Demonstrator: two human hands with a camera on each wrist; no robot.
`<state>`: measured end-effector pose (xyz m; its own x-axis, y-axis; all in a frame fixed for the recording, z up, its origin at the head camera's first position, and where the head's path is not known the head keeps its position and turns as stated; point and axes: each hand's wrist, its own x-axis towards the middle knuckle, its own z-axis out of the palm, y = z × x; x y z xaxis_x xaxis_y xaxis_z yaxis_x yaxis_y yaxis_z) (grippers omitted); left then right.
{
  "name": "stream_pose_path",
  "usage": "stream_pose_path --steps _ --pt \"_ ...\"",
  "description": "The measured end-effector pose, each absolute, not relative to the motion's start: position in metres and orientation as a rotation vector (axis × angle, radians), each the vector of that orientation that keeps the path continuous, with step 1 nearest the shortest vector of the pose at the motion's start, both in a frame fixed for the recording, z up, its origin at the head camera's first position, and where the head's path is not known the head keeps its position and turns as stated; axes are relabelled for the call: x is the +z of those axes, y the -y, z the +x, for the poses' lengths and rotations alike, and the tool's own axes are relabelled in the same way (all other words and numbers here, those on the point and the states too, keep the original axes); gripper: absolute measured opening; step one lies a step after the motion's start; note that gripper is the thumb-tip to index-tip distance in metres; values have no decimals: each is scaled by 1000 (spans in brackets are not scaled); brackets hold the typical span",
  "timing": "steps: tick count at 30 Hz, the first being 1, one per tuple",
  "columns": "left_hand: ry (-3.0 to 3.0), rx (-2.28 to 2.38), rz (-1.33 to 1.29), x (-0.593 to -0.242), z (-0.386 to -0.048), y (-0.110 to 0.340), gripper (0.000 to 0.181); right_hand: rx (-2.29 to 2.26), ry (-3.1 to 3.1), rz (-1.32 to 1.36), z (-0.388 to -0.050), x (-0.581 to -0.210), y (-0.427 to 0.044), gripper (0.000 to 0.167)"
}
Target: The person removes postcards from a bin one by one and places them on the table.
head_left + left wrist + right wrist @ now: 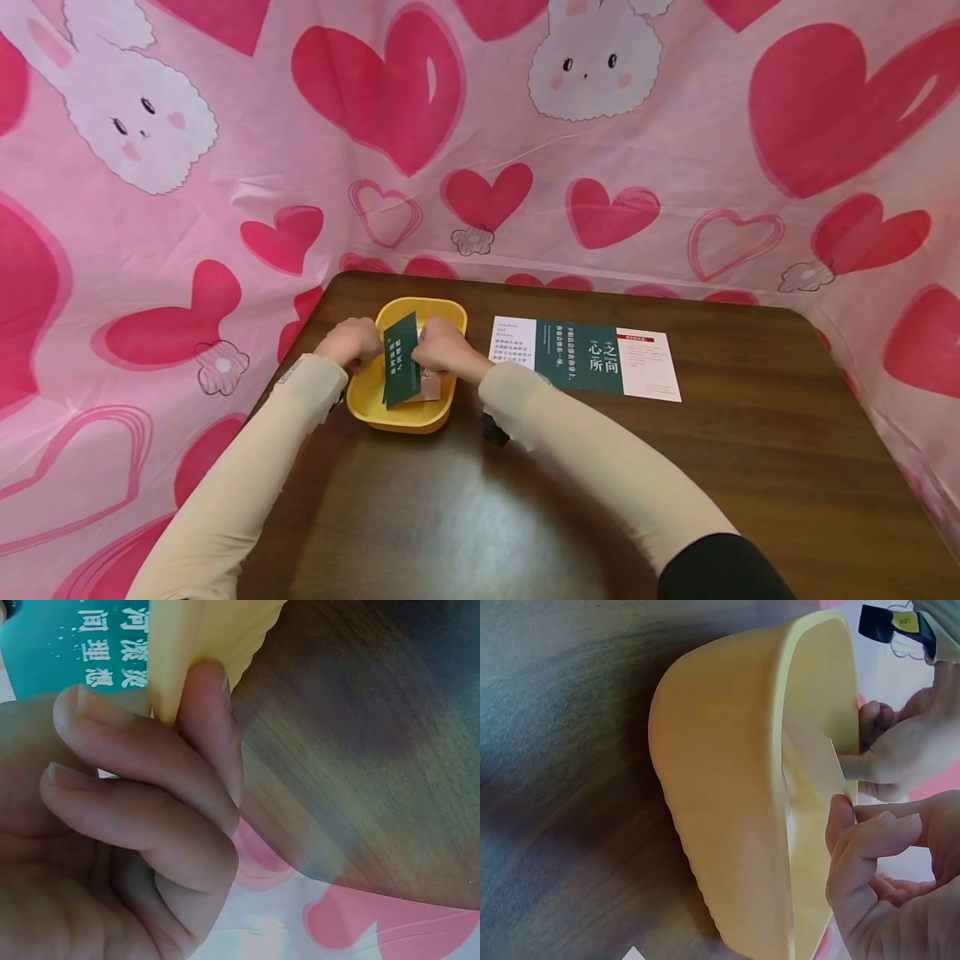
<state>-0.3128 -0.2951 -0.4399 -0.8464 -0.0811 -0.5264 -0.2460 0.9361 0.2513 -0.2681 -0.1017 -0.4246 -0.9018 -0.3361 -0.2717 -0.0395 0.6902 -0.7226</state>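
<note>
A yellow plastic basin [408,426] stands toward the table's left side, with cards inside it. My left hand [351,341] grips its left rim; in the left wrist view a finger lies along the outer wall. A dark green card [402,367] with white lettering stands tilted up in the basin. My right hand [448,345] pinches the edge of that card between thumb and index finger, as the right wrist view shows at the fingertips [841,808]. Behind it a pale card [429,390] with dark lettering lies partly hidden in the basin.
Right of the basin, cards lie side by side on the brown table [765,450]: a white one [515,342], green printed ones [579,357] and a white one with a red strip [649,367]. A pink cloth with hearts and rabbits [540,150] hangs around the table.
</note>
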Motion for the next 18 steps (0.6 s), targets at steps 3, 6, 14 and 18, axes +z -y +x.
stream_pose_path --steps 3,6,14,18 --pt "-2584 429 -253 -428 -302 287 34 -1082 -2525 -310 -268 -422 95 37" --pt "-2598 420 -247 -425 -299 285 36 -1115 -2530 -329 -268 -420 88 43" --pt "-2601 421 -280 -429 -301 285 41 -1172 -2592 -347 -268 -417 67 41" --pt "-2599 431 -300 -431 -302 287 43 -1216 -2596 -323 -268 -414 58 36"
